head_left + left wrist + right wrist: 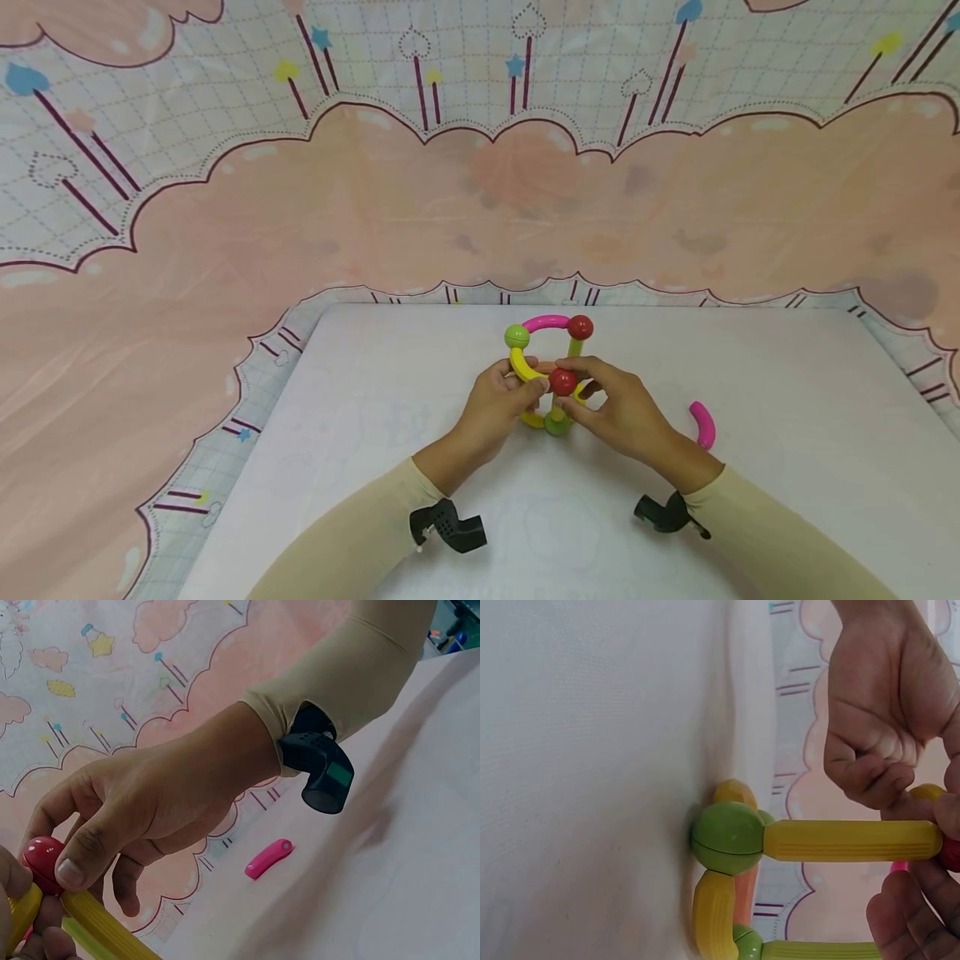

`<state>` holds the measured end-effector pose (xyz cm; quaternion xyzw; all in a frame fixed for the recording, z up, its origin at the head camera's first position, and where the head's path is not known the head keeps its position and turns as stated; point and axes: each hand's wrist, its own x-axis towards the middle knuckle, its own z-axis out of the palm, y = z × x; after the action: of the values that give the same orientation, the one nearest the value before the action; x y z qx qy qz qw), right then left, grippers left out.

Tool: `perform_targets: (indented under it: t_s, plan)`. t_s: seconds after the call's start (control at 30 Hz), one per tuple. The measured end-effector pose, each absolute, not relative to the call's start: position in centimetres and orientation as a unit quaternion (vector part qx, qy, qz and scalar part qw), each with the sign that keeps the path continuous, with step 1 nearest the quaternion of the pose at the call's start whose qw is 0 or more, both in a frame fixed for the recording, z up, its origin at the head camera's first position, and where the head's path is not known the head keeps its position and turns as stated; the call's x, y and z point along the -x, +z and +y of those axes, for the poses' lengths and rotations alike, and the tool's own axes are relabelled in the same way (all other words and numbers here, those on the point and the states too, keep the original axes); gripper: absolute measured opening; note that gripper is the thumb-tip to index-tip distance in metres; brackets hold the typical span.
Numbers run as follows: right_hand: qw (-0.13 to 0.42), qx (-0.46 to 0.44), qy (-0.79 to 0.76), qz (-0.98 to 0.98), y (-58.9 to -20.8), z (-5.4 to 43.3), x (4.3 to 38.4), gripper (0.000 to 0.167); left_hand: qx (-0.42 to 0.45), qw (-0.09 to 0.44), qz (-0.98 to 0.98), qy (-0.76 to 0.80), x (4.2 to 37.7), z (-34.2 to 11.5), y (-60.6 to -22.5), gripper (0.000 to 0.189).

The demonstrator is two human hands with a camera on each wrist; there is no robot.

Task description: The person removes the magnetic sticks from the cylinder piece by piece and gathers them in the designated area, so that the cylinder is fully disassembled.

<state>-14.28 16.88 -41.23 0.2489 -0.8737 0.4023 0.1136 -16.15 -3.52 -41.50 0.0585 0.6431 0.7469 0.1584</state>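
A frame of coloured balls and rods stands on the table between both hands. My left hand (483,412) pinches a yellow curved rod (522,365) beside the near red ball (562,382). That ball is held between the thumb and fingers of my right hand (626,412), seen also in the left wrist view. At the top, a pink curved rod (546,322) links a light green ball (517,336) with a second red ball (581,327). In the right wrist view a green ball (727,836) rests on the table, joined to a yellow straight rod (847,840). Fingers hide some joints.
A loose pink curved rod (703,423) lies on the white table (360,492), by the right wrist. Behind the table's far edge hangs a patterned pink cloth (375,208). Black cameras are strapped at both wrists.
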Motion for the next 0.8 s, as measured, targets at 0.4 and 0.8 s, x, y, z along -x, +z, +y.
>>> perform_targets:
  t_s: [0.4,0.8]
  plan:
    - [0.105,-0.241,0.400,-0.878,-41.4,16.9,14.3,0.055,-0.057,0.162,0.657,0.734,16.3,-3.9,-41.9,0.053]
    - [0.102,-0.239,0.407,-0.876,-41.4,16.8,14.3,0.060,-0.082,0.141,0.735,0.658,16.3,-4.9,-42.9,0.054]
